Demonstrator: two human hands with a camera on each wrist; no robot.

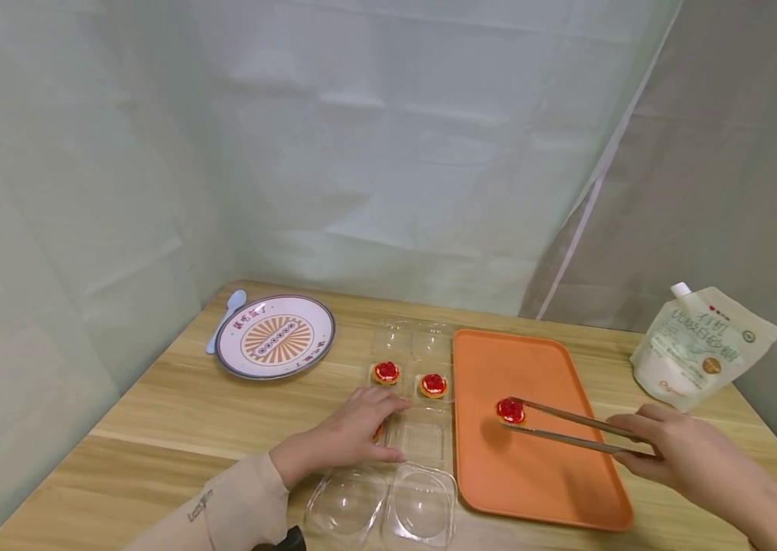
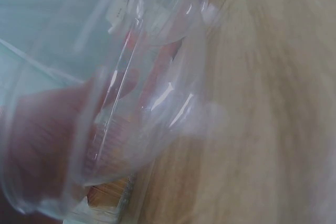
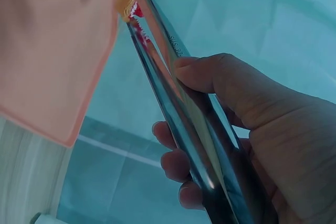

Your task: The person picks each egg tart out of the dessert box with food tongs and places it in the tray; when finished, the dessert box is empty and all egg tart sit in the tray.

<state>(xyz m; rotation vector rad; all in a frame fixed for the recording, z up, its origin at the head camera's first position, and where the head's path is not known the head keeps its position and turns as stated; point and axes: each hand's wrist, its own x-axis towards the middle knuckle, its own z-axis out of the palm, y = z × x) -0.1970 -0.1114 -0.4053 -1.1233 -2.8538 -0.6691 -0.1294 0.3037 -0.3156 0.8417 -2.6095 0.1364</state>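
My right hand (image 1: 677,448) grips metal tongs (image 1: 570,419), thumb on one arm and fingers on the other. Between the tong tips is a small tart with red topping (image 1: 510,411), held over the orange tray (image 1: 526,490). My left hand (image 1: 354,428) rests on the clear plastic container (image 1: 422,436), thumb and fingers spread. Two red-topped tarts (image 1: 433,385) sit in its compartments beyond the hand, and another is partly hidden under the palm. In the left wrist view, the container's clear lid (image 2: 157,93) blurs the hand behind it.
A patterned plate (image 1: 322,329) stands at the back left, with a light blue spoon (image 1: 231,310) beside it. A spouted pouch (image 1: 701,352) stands on the wooden table (image 1: 181,428) at the right. Pale cloth (image 1: 374,153) hangs behind.
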